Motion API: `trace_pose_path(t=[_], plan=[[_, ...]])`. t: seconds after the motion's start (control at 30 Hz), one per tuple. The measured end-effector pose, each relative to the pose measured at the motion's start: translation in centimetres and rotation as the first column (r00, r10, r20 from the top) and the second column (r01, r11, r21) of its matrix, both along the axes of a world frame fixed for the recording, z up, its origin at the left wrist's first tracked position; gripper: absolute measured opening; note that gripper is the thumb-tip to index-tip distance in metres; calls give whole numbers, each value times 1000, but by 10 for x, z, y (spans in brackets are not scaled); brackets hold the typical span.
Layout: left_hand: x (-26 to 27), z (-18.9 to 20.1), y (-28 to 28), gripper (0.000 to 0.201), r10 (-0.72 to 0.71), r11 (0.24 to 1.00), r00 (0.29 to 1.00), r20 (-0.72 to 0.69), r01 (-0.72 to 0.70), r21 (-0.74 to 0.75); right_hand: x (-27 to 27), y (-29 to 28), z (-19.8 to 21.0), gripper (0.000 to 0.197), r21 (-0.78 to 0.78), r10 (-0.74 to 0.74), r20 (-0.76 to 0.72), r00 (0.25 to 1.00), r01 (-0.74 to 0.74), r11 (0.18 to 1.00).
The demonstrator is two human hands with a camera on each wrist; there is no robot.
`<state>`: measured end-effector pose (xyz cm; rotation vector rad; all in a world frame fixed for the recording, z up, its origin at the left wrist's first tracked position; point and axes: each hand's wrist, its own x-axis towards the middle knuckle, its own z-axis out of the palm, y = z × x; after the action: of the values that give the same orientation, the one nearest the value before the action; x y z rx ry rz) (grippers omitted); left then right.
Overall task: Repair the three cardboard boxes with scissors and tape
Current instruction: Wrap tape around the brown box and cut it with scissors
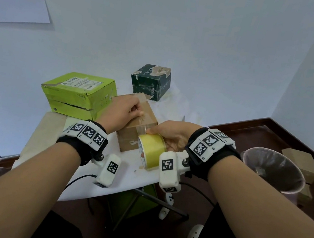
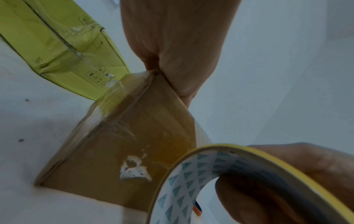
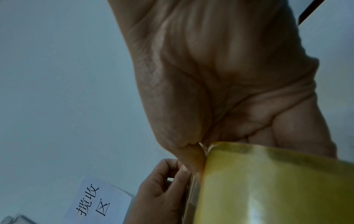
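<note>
The left hand (image 1: 121,113) curls its fingers on the brown box (image 1: 128,138), pinning the tape strip (image 1: 142,129). The right hand (image 1: 171,136) clamps its fingers round the yellow tape roll (image 1: 152,148)

brown box (image 1: 144,114), green box (image 1: 77,94), yellow tape (image 1: 151,146)

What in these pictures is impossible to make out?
No scissors are plainly seen in any view.
The brown box: head view, the left hand covers much of its top seam.
The green box: head view, label print too small to read.
The right hand: head view, fingertips mostly tucked inside the tape roll.
The bin: head view, contents dim and blurred.
</note>
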<state>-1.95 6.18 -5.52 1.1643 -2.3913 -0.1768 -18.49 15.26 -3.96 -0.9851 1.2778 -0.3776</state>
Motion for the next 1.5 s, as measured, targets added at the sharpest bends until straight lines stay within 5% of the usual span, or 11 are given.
trace_pose_path(t=[0.6, 0.73, 0.83, 1.07, 1.23, 1.5], plan=[[-1, 0, -3, 10, 77, 997, 997, -21, -77, -9, 1, -5, -4, 31, 15, -1, 2, 1000, 1, 1000], [-1, 8, 2, 11, 143, 980, 985, -92, -129, 149, 2, -5, -5, 32, 11, -16, -11, 1000, 16, 1000], [10, 13, 11, 12, 96, 944, 970, -222, -18, 330, 2, -7, -7, 33, -3, -22, -24, 999, 22, 1000], [22, 12, 21, 29, -147, 977, 982, 116, 126, 173, 3, -7, -6, 32, 12, -7, -7, 1000, 7, 1000], [16, 15, 31, 38, -114, 984, 945, 308, 64, 167, 5, -9, -10, 36, 1, -12, -48, 999, 12, 1000], [11, 4, 40, 42, -110, 981, 971, 212, 72, 182, 0, -1, -15, 32, -25, -43, 10, 999, 43, 999]])
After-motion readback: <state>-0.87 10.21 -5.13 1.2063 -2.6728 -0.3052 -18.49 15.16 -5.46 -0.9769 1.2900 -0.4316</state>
